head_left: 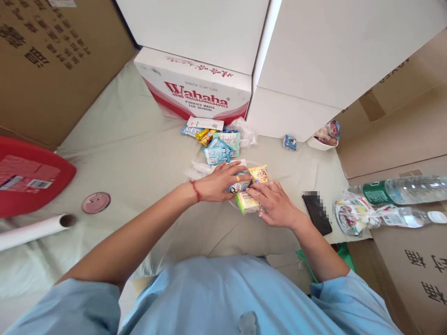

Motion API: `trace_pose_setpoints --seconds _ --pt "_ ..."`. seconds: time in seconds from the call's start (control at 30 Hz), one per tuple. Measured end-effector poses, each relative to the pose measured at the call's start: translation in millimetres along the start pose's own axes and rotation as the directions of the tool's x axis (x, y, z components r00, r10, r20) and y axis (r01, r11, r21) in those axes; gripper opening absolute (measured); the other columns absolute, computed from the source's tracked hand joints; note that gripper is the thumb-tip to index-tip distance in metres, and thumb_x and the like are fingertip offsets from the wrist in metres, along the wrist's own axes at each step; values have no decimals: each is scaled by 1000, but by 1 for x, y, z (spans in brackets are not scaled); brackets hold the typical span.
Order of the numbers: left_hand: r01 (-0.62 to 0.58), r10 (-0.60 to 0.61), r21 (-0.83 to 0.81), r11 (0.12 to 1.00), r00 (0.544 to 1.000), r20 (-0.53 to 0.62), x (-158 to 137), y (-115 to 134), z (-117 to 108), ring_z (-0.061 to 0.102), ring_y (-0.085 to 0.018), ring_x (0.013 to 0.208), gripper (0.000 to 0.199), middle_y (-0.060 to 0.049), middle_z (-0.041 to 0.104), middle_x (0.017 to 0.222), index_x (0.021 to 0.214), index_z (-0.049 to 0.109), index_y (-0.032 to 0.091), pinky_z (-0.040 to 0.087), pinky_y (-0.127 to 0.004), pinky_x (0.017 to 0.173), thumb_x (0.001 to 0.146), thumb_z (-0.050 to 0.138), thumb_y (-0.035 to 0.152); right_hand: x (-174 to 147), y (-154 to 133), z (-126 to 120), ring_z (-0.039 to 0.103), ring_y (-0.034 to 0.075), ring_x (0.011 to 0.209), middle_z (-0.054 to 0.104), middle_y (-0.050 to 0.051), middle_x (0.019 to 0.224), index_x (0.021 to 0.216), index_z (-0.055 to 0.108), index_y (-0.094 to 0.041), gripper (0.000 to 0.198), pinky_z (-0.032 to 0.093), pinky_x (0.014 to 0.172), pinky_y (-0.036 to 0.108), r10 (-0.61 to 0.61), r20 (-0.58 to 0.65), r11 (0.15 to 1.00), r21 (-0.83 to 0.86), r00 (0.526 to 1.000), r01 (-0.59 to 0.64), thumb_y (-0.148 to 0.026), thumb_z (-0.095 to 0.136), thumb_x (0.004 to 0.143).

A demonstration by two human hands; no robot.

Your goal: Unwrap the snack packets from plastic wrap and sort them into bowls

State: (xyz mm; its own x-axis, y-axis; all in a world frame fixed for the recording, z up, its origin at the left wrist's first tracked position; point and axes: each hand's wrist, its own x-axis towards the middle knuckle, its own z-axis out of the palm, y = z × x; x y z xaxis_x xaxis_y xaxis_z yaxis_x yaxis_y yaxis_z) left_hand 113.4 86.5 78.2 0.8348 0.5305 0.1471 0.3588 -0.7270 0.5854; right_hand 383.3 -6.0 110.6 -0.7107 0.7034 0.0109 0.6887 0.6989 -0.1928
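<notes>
My left hand (221,182) lies with its fingers stretched out over a blue snack packet (237,187). Fingers and thumb of my right hand (275,204) close around a green and yellow snack packet (247,204), partly covering it. Just beyond my right fingers is a yellow snack packet (258,174). These packets are on a clear round plate or lid (231,203), mostly hidden by my hands and the packets. Farther back, a pile holds several light-blue packets (217,155), a white packet (205,123) and a yellow-orange packet (206,136).
A Wahaba-style white and red carton marked Wahaha (195,93) stands behind the pile. At right are a small blue packet (289,142), a white bowl (323,145), a phone (317,214) and plastic bottles (412,190). At left are a red container (33,179), a pink disc (96,203) and a white roll (31,232).
</notes>
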Motion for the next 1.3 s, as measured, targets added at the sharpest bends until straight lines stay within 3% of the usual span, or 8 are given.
trace_pose_setpoints --seconds 0.27,0.47,0.57,0.8,1.03,1.13,1.23,1.3 --pt "106 -185 -333 937 959 -215 2 -7 -6 59 -26 124 58 -10 59 135 141 62 27 51 -41 106 84 72 24 -1 -5 1 50 34 120 58 16 146 160 42 -18 61 44 104 51 102 -31 992 75 994 -100 -38 55 103" --pt "118 -514 -843 525 834 -203 -3 -7 -1 65 -20 102 69 -7 66 124 138 59 23 54 -34 93 76 85 36 21 -17 12 52 36 111 64 16 134 150 55 -20 55 49 93 51 279 -57 960 16 959 -279 -36 64 98" --pt "103 -537 -885 453 824 -179 3 0 3 65 -19 100 71 -6 66 123 134 60 23 54 -32 89 69 88 29 29 -19 23 51 38 117 59 19 143 151 54 -20 55 49 96 55 303 -120 953 9 945 -304 -34 64 98" --pt "163 -511 -732 662 812 -282 27 2 6 64 -22 107 66 -8 62 135 133 63 21 52 -37 98 68 77 21 13 -6 20 57 26 126 57 17 137 139 57 -20 35 51 104 43 104 -307 928 371 946 18 -30 52 106" --pt "148 -260 -379 913 929 -263 44 -20 15 42 -31 151 75 -12 50 156 151 52 21 30 -49 128 78 65 21 20 -14 14 60 24 99 68 10 111 114 70 -23 23 50 83 37 224 -219 975 61 950 -216 -19 50 104" --pt "145 -233 -368 919 950 -207 41 -21 12 26 -32 160 82 -12 33 170 161 39 24 23 -50 131 84 65 29 21 -12 21 62 20 93 65 10 112 115 69 -22 25 51 77 31 276 -227 953 192 934 -235 -16 47 103" --pt "145 -299 -457 878 910 -287 34 -14 13 18 -33 163 79 -7 25 175 161 39 29 20 -51 132 88 66 38 17 -5 24 65 18 96 62 9 110 119 67 -21 23 54 82 30 284 -265 900 406 922 -161 -20 50 104" --pt "146 -433 -569 809 803 -410 28 -7 19 23 -31 162 70 -6 32 172 155 47 31 27 -50 129 87 65 37 14 -1 20 66 19 99 62 9 111 122 67 -22 22 54 84 30 276 -253 876 463 927 -134 -25 53 104"
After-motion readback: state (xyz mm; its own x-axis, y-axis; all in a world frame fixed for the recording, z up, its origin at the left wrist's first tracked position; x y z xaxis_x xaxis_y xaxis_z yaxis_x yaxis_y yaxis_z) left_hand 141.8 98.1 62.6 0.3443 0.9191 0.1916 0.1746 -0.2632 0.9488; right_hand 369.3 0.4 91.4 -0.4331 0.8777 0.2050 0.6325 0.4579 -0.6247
